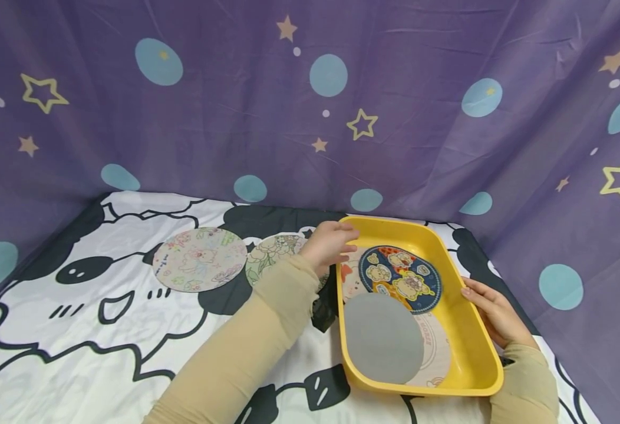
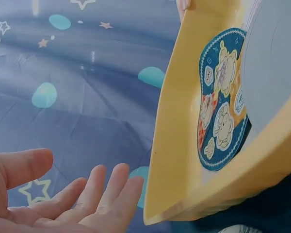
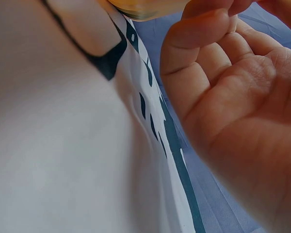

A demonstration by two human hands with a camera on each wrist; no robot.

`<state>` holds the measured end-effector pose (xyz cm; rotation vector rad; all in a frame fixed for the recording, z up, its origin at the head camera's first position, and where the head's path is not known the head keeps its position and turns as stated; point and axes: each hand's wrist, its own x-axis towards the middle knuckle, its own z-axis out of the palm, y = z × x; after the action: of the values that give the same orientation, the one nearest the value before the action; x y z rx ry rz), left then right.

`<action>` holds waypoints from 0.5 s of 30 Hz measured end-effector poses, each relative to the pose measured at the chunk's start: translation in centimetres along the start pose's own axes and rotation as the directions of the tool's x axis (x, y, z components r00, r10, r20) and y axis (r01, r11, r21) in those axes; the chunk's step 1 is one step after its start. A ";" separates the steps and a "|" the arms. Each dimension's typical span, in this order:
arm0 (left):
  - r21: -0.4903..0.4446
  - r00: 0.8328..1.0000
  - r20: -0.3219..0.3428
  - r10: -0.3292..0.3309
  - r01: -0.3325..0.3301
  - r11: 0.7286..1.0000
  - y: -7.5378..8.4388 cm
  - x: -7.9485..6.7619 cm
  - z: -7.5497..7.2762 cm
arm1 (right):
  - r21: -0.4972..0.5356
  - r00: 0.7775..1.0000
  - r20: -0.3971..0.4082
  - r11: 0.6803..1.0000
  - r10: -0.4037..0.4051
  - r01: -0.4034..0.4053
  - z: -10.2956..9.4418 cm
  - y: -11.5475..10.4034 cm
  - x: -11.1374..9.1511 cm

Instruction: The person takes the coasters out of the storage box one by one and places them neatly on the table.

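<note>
A yellow tray holds several round mats. Among them is a navy one printed with cartoon bears. A plain grey one overlaps it, and a pale pinkish one shows from underneath. At the tray's far left rim is my left hand; its fingers are spread, holding nothing, and their tips come close to the tray wall in the left wrist view. My right hand grips the tray's right rim, its fingertips over the edge. In the right wrist view its fingers look curled.
Left of the tray, a pale floral round mat and a green-patterned one lie on a black-and-white cartoon cloth. My left forearm partly covers the green one, near a small black object. A purple starry curtain hangs behind.
</note>
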<state>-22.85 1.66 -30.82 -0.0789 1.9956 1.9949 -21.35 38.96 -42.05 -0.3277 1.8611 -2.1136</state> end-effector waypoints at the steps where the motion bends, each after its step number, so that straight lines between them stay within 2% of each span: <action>1: -0.005 1.000 -0.002 -0.007 0.007 1.000 -0.1 0.1 0.1 | 0.002 1.000 0.001 1.000 0.000 0.000 0.0 0.0 0.0; 10: -0.060 0.999 -0.008 -0.039 0.038 0.997 -0.7 0.7 1.1 | 0.008 1.000 0.011 1.000 -0.008 0.007 0.0 0.0 0.0; 15: -0.087 0.999 -0.028 -0.020 0.017 0.996 -1.3 1.2 2.0 | 0.005 1.000 0.020 1.000 -0.020 0.020 0.0 0.1 0.0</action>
<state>-23.30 3.80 -32.39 -0.1467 1.9182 2.0798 -21.35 38.99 -42.13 -0.3663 1.8483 -2.1198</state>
